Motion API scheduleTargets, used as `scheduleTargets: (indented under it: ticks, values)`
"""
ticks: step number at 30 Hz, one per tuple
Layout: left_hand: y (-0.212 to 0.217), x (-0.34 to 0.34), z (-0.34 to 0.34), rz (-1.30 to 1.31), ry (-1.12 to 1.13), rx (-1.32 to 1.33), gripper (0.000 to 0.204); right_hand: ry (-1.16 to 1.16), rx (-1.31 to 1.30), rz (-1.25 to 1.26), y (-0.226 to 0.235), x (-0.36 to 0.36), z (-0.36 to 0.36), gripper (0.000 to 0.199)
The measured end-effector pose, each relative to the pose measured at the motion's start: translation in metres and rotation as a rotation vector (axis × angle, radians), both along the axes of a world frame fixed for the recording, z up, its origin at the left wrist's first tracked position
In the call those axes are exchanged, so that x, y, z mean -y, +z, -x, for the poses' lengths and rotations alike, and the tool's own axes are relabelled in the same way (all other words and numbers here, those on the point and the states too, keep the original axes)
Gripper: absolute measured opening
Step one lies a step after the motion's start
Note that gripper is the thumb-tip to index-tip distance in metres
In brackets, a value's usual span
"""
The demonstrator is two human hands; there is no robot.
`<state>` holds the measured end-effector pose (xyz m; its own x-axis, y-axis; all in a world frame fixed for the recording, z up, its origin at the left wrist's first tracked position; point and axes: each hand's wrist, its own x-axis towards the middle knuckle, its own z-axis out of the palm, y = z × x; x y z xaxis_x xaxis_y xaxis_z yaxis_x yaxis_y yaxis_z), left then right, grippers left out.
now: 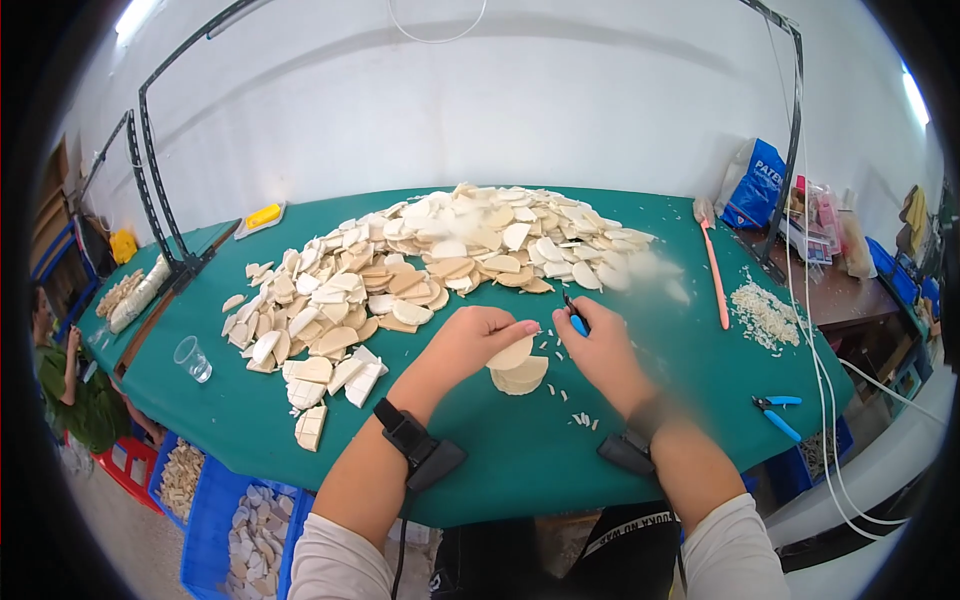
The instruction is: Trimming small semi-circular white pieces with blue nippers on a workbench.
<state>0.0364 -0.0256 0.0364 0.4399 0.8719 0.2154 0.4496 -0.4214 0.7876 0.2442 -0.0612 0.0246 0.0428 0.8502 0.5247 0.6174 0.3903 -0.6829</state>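
My left hand (470, 338) pinches a flat, cream half-round piece (514, 353) by its edge, thumb on top. Right below it lies a small stack of similar cream pieces (522, 378) on the green table. My right hand (606, 352) is wrapped round blue-handled nippers (578, 322), their dark jaws pointing up and away, a little right of the held piece. Small cream offcuts (584, 419) lie scattered under my hands. Beyond both hands spreads a big heap of cream and tan flat pieces (400, 285).
A second pair of blue nippers (780, 412) lies at the right, near a mound of scraps (765, 312) and a pink-handled brush (715, 270). A clear cup (193, 358) stands left. Blue bins (215, 510) sit below the left edge. White cables (818, 360) hang at right.
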Motion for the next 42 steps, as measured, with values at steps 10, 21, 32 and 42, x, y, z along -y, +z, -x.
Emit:
scheduleTargets:
  ticks: [10,21,32,42]
  values:
    - [-0.017,-0.003,-0.014,0.065,-0.079,0.089,0.03,0.012,-0.091,-0.042,-0.004,-0.003,-0.001,0.031]
    - [-0.045,-0.021,-0.018,-0.124,-0.118,0.062,0.026,0.029,-0.087,-0.036,-0.005,-0.003,0.0,0.031]
    - [-0.041,-0.014,-0.018,-0.09,-0.115,-0.006,0.03,0.04,-0.081,-0.017,-0.005,-0.002,0.001,0.031]
    - [-0.002,0.011,0.013,-0.308,-0.172,-0.445,0.064,0.053,-0.088,-0.001,-0.003,-0.001,0.002,0.03]
